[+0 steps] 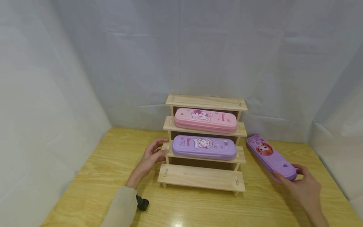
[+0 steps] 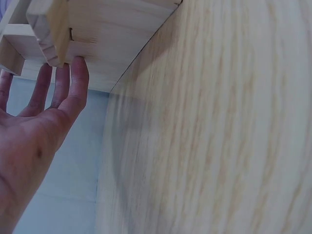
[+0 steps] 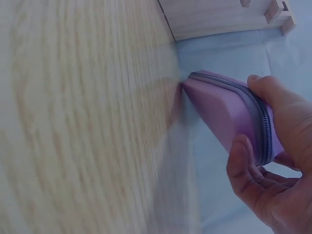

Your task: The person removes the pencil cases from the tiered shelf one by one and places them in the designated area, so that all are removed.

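A stepped wooden display rack (image 1: 201, 178) stands on the table. My left hand (image 1: 148, 157) holds its left side, thumb and index finger at the end of one step; in the left wrist view the other fingers (image 2: 78, 80) reach to the side panel. My right hand (image 1: 307, 186) grips the near end of a purple zippered pencil case (image 1: 275, 157) with a red-haired cartoon figure, right of the rack. In the right wrist view its far end tilts down to the tabletop. A pink pencil case (image 1: 211, 123) and a lilac pencil case (image 1: 207, 154) lie on the middle steps.
The rack's top step (image 1: 205, 102) is bare, as is its lowest one. A small black object (image 1: 142, 203) shows beside the left sleeve (image 1: 122, 203). Pale sheeting (image 1: 210, 53) hangs behind and at both sides of the wooden table (image 1: 99, 176).
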Action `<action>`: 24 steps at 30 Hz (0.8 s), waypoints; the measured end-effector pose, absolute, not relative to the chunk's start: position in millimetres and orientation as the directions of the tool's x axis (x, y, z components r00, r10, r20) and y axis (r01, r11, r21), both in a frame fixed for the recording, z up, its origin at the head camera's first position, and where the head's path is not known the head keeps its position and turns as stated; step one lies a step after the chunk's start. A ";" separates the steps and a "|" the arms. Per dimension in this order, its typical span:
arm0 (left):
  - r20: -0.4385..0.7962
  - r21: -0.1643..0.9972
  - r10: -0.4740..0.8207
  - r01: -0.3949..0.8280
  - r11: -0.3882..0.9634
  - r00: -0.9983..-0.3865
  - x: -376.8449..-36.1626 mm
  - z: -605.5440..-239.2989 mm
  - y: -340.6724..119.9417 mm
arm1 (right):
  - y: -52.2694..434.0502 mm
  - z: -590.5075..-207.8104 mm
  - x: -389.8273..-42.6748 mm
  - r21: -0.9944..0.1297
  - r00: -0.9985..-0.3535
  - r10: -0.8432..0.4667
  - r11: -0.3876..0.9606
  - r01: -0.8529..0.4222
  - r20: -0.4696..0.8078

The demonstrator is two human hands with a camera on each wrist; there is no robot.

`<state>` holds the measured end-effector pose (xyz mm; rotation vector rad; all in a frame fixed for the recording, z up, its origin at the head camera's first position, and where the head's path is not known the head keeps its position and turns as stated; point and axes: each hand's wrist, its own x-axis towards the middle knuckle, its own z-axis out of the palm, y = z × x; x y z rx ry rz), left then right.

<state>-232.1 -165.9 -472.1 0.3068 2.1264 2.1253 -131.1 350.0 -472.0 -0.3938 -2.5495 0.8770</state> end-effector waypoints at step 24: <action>0.044 0.999 0.211 0.044 -0.005 -0.976 -232.6 -473.0 -165.8 | 325.1 -475.5 -134.1 -0.571 -0.964 0.251 0.806 0.157 0.088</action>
